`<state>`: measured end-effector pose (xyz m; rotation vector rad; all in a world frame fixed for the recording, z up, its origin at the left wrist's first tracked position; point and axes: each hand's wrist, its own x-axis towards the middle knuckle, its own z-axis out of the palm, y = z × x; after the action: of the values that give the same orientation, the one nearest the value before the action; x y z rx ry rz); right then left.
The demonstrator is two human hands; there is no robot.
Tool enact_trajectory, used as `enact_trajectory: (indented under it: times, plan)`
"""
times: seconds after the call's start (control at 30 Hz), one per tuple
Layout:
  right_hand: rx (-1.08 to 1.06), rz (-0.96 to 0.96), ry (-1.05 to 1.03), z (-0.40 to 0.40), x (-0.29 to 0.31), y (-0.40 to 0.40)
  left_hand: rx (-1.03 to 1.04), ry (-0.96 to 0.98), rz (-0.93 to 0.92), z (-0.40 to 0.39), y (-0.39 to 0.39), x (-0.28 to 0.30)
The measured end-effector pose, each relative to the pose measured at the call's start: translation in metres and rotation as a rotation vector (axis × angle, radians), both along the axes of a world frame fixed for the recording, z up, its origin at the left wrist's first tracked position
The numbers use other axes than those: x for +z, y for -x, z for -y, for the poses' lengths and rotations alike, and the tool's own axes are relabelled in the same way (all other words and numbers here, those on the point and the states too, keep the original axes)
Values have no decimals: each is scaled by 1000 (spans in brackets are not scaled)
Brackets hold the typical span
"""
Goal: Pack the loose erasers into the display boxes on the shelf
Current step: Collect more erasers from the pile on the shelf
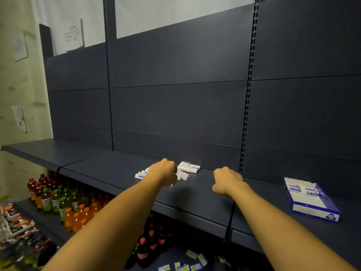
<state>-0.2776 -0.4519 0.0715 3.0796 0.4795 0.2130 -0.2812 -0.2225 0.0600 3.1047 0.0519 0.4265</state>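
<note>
Loose erasers (pixel 188 167) lie in a small heap at the back of the dark shelf (pixel 195 196), against the rear panel, likely dumped there to be sorted.

Left hand (pixel 163 171) reaches into the heap with its back to the camera; fingers are hidden, so I cannot tell whether it grips an eraser or only touches them. A short row of erasers (pixel 141 174) sits just left of it.

Right hand (pixel 226 179) hovers over bare shelf, fingers curled under, nothing visible in it.

Display box (pixel 310 200) stands open well to the right, a few erasers (pixel 304 189) already at its far end, mostly unfilled. Bottled drinks (pixel 58 200) fill the lower shelf.
</note>
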Motion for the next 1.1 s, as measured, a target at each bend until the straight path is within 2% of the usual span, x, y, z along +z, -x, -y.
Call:
enact_trajectory:
  times: [0.27,0.6,0.87,1.1]
  plan:
    - [-2,50,18,-33,3,-28,-56,22,6,-25,-32,-11]
    - [-25,89,-78,-65,-7,-130,-114,-41,-7,-49,-115,-13]
    - [-14,137,-85,-78,-23,-195,-134,32,42,-60,-187,-36]
    - [-50,97,-134,-90,-44,-230,-174,107,60,-82,-239,-44]
